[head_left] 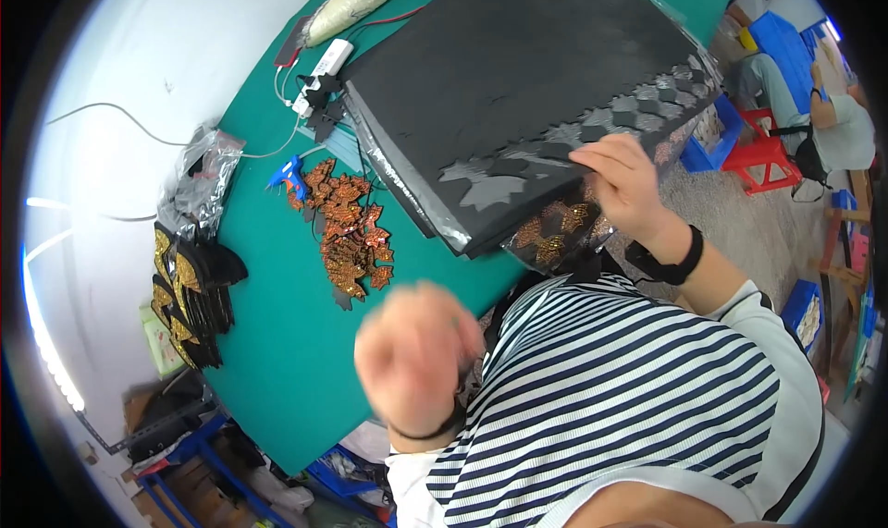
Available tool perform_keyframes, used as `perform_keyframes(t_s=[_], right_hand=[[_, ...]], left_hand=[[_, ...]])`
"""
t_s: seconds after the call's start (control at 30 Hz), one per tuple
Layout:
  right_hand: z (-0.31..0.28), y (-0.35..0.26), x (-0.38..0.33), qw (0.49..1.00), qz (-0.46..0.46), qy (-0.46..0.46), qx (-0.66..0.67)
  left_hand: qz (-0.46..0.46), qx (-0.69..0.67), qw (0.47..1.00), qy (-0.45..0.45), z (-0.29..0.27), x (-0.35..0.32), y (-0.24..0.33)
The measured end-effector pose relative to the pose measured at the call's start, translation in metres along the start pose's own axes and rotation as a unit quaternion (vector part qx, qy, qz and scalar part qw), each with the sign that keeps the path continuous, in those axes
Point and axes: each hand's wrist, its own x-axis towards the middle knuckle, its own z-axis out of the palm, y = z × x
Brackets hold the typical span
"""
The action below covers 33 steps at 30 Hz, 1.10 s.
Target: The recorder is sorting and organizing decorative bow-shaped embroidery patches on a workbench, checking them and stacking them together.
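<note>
While the glittery pieces (pixel 347 243) lie heaped on the green counter (pixel 277 371), the left hand (pixel 416 357) hangs blurred near its edge; I cannot tell its grip. Farther right, grey shapes (pixel 495 190) line one side of the black sheets (pixel 518 56). Beside them, the right hand's (pixel 631 188) grip looks pinched together, anything between unclear. The step seems to be handling these shapes; next probably calls for a light pinch on one.
</note>
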Motion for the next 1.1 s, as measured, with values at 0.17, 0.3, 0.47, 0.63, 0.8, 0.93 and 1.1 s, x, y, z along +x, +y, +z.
perform_keyframes(t_s=[0.17, 0.3, 0.47, 0.63, 0.8, 0.93, 1.1], right_hand=[[-0.025, -0.007, -0.023, 0.997, -0.055, -0.050, -0.028], [-0.013, 0.001, -0.067, 0.993, -0.013, -0.111, -0.022], [-0.011, -0.006, -0.060, 0.991, -0.050, -0.116, -0.045], [-0.015, -0.016, -0.058, 0.993, -0.056, -0.097, -0.038], [-0.006, -0.020, -0.075, 0.993, -0.031, -0.113, 0.006], [0.004, -0.018, -0.076, 0.983, -0.023, -0.170, 0.060], [0.014, -0.016, -0.079, 0.959, -0.007, -0.260, 0.115]], left_hand=[[-0.296, -0.043, 0.921, 0.251, -0.082, 0.007, -0.066], [-0.351, -0.048, 0.919, 0.173, -0.119, -0.007, -0.117], [-0.378, 0.044, 0.900, 0.213, -0.127, -0.013, -0.128], [-0.343, -0.003, 0.912, 0.224, -0.138, -0.028, -0.122], [-0.311, 0.021, 0.910, 0.274, -0.129, -0.037, -0.109], [-0.320, 0.061, 0.905, 0.272, -0.146, -0.047, -0.104], [-0.342, 0.125, 0.885, 0.289, -0.155, -0.053, -0.103]])
